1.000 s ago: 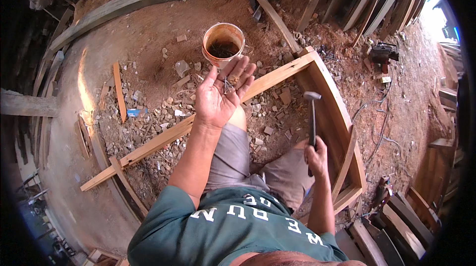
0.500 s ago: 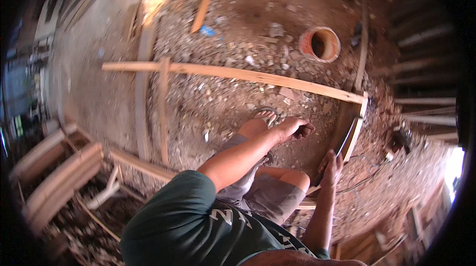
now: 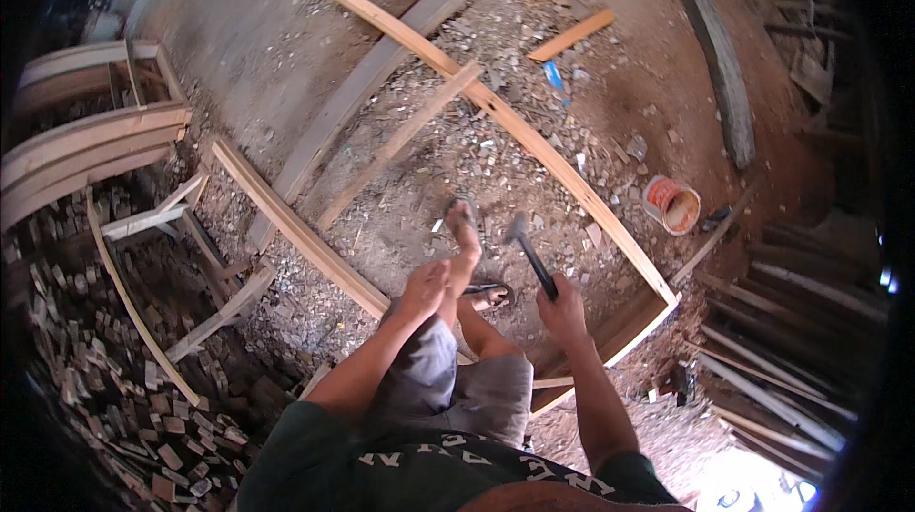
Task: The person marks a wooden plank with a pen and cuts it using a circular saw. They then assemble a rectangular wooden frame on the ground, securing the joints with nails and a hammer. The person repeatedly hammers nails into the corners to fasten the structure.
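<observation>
My right hand [image 3: 564, 310] grips the dark handle of a hammer [image 3: 530, 255], whose head points up and away over the rubble. My left hand [image 3: 425, 285] hangs by my raised left knee with its fingers curled shut; I cannot see whether anything lies inside. My bare foot [image 3: 464, 226] is lifted above the ground, and a sandal [image 3: 491, 297] lies just below it. Both hands are inside a large wooden frame [image 3: 534, 145] of pale planks lying flat on the dirt.
An orange bucket [image 3: 672, 205] stands right of the frame. Another curved wooden frame [image 3: 286, 221] lies to the left, with stacked frames [image 3: 86, 150] and a heap of small wood blocks [image 3: 105, 369] beyond. Long planks [image 3: 791, 359] pile up at the right. Wood chips cover the ground.
My left hand has dropped from an open raised palm near the bucket to a closed hand by my knee. The view has swung round as I move; the hammer stays in my right hand.
</observation>
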The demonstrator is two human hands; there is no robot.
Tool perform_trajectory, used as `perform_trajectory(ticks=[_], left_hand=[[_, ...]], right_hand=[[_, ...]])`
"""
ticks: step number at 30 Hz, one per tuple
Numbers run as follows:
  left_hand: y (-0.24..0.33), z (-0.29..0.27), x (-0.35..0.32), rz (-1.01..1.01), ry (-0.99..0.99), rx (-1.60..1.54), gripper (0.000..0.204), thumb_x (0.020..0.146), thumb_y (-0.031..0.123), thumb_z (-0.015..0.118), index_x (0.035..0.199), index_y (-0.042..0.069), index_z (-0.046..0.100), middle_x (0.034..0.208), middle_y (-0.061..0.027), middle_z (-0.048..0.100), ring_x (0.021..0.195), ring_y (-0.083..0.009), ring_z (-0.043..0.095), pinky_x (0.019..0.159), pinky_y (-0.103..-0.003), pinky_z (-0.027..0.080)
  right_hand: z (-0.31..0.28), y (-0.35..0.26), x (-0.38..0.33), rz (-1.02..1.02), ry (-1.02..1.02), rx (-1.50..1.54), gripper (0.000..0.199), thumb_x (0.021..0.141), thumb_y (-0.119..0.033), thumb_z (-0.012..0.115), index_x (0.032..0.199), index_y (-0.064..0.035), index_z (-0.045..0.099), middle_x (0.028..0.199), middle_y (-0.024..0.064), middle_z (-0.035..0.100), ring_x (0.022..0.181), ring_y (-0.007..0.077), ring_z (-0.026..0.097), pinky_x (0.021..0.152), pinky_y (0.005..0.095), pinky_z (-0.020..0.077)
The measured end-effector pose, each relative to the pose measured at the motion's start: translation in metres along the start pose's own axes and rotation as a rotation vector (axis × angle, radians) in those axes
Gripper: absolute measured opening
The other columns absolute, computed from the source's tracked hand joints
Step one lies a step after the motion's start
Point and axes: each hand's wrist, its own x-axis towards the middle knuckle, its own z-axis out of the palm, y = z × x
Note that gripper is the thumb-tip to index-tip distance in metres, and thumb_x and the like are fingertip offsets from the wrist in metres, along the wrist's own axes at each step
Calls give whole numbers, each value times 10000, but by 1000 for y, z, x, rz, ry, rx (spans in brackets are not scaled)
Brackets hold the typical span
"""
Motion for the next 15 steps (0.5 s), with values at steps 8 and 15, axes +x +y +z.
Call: perform_trajectory(ticks=[8, 15], left_hand=[[-69, -111, 24, 21, 438, 367, 409, 1008, 298, 569, 771, -27, 646, 777, -289, 623, 756, -475, 637, 666, -545, 495], [-69, -200, 57, -294, 351, 192, 317, 980, 278, 586, 894, -8, 691, 843, -269, 674, 787, -462, 671, 710, -515, 540]], right_hand=[[176, -206, 277, -330, -411, -585, 263, 901, -255, 666, 1134, -142, 708, 1123, 211, 701, 1079, 412, 657, 868, 526, 537], [359, -241, 457, -696, -367, -834, 483, 863, -242, 695, 1343, -215, 651, 1504, 202, 492, 1395, 372, 454, 1133, 595, 360]])
